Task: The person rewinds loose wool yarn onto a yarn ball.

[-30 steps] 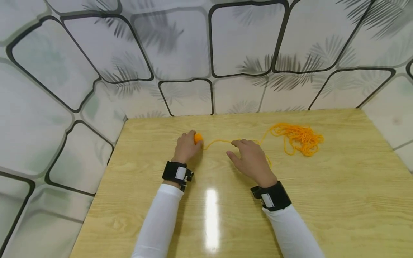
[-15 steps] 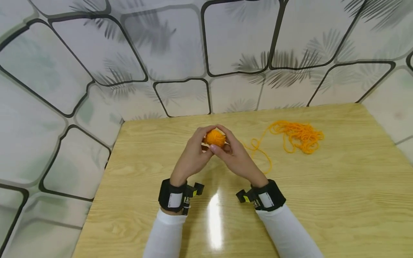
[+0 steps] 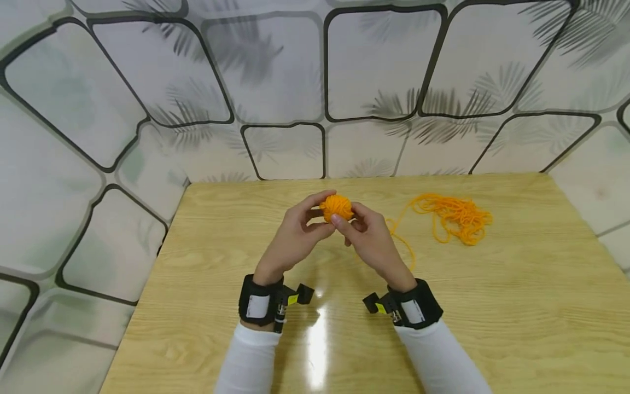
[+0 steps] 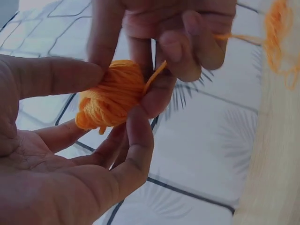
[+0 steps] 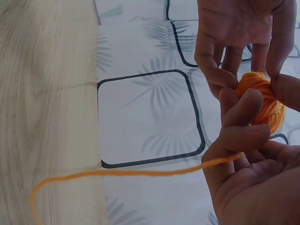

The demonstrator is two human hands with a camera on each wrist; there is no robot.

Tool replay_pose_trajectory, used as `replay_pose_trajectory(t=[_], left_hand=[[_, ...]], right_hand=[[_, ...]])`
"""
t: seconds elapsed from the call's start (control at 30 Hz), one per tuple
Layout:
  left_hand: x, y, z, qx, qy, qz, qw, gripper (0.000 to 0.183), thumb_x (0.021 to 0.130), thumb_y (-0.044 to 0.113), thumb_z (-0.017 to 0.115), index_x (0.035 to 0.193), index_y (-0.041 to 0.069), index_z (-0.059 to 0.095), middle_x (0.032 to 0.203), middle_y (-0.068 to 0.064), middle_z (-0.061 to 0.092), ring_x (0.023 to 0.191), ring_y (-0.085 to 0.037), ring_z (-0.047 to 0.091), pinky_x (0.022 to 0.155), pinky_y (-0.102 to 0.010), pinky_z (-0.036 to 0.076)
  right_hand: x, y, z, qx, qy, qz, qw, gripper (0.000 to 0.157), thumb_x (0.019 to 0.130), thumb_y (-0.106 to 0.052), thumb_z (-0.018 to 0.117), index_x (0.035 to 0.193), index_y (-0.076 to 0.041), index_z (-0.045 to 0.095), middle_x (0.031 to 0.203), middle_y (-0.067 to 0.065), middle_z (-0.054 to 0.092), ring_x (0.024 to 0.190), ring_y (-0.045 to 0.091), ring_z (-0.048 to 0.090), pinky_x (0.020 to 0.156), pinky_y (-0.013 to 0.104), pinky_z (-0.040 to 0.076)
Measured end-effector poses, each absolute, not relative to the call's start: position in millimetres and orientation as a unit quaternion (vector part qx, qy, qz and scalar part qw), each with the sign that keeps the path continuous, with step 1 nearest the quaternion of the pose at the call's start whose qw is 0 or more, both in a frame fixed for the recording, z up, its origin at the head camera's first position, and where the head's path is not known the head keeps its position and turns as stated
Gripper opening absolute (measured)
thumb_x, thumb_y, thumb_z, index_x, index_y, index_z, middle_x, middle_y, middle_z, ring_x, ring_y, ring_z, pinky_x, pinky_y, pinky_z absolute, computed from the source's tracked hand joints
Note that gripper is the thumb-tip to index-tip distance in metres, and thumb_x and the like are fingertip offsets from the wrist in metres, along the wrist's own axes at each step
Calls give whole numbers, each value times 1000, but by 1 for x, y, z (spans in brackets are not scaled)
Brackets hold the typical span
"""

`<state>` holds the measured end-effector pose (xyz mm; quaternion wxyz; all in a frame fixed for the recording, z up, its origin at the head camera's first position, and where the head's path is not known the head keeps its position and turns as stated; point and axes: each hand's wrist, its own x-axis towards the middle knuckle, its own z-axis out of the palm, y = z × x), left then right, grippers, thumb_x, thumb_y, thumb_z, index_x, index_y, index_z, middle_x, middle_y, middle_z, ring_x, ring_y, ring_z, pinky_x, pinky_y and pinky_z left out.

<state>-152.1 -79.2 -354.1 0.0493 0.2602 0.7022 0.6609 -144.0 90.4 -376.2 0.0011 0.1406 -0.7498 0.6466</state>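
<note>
A small ball of orange yarn point(image 3: 337, 208) is held up between both hands over the table. My left hand point(image 3: 297, 232) grips it from the left, thumb and fingers around its side. From the right, my right hand point(image 3: 371, 232) pinches the ball, its thumb lying on the near face. In the left wrist view the wound yarn ball point(image 4: 112, 96) shows its wrapped strands, with one strand running off to the right hand's curled fingers point(image 4: 180, 51). The yarn strand point(image 5: 140, 172) leaves the right hand's fingers and trails down toward the table in the right wrist view.
A loose heap of orange yarn point(image 3: 458, 216) lies on the wooden table point(image 3: 517, 306) at the back right, joined by a looping strand point(image 3: 406, 243) near the right hand. A patterned wall covering point(image 3: 374, 65) rises behind the table's far edge.
The left hand has lifted the yarn ball from the table and brought it right. The right hand has come off the strand to grip the ball too. Lately the ball has turned slightly.
</note>
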Motion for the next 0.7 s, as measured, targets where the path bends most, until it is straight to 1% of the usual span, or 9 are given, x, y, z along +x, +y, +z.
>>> replay_pose_trajectory(t=[0.07, 0.1, 0.17, 0.23, 0.3, 0.33, 0.43, 0.53, 0.7], left_hand=[[-149, -80, -351, 241, 671, 697, 75, 48, 89, 8, 57, 135, 10, 44, 134, -9, 43, 114, -29, 48, 87, -38, 46], [-147, -79, -348, 228, 666, 706, 78, 46, 89, 9, 57, 134, 9, 45, 133, -10, 43, 113, -30, 49, 86, -39, 47], [-142, -76, -343, 204, 672, 708, 66, 43, 89, 11, 57, 131, 6, 48, 130, -11, 45, 109, -31, 50, 82, -39, 49], [-136, -73, -336, 184, 688, 701, 40, 40, 90, 12, 57, 127, 3, 50, 126, -13, 47, 105, -32, 50, 79, -37, 50], [-130, -71, -330, 165, 722, 672, -5, 39, 89, 13, 58, 125, 1, 52, 124, -14, 50, 103, -30, 50, 76, -35, 51], [-129, -70, -329, 155, 737, 657, -28, 39, 88, 13, 59, 125, 1, 52, 123, -15, 50, 102, -30, 50, 75, -33, 51], [-130, -71, -329, 131, 763, 626, -94, 42, 87, 13, 61, 125, -1, 49, 123, -17, 50, 100, -30, 51, 75, -34, 50], [-135, -73, -338, 124, 777, 601, -141, 44, 87, 18, 62, 125, 2, 48, 120, -15, 52, 98, -26, 52, 75, -33, 49], [-138, -75, -347, 142, 792, 564, -183, 41, 87, 27, 61, 123, 9, 52, 108, -6, 58, 94, -17, 54, 75, -28, 48]], right_hand=[[-144, 90, -376, 141, -761, 633, 14, 34, 90, -27, 57, 120, -10, 56, 90, 10, 57, 56, 30, 46, 51, 32, 43], [-143, 90, -376, 142, -768, 624, 19, 34, 90, -28, 58, 119, -10, 57, 86, 11, 57, 54, 27, 45, 49, 31, 42], [-141, 89, -376, 141, -783, 605, 28, 36, 88, -31, 59, 119, -12, 58, 82, 10, 56, 51, 24, 43, 45, 30, 39], [-139, 87, -376, 142, -800, 581, 38, 37, 87, -37, 60, 118, -16, 59, 80, 7, 56, 48, 22, 40, 42, 29, 34], [-135, 86, -375, 145, -820, 551, 49, 38, 86, -43, 59, 115, -18, 61, 80, 3, 57, 47, 21, 38, 41, 29, 31], [-134, 86, -375, 146, -829, 537, 54, 37, 87, -44, 58, 113, -18, 62, 81, 0, 58, 47, 20, 38, 42, 29, 32], [-129, 89, -372, 150, -851, 498, 69, 33, 88, -45, 55, 104, -19, 66, 76, -4, 59, 49, 19, 39, 44, 30, 33], [-123, 95, -366, 158, -864, 473, 72, 27, 89, -43, 54, 96, -20, 68, 73, -7, 59, 51, 16, 41, 48, 30, 36], [-113, 107, -350, 170, -868, 463, 62, 22, 89, -43, 54, 90, -25, 67, 73, -8, 58, 53, 15, 43, 50, 30, 37]])
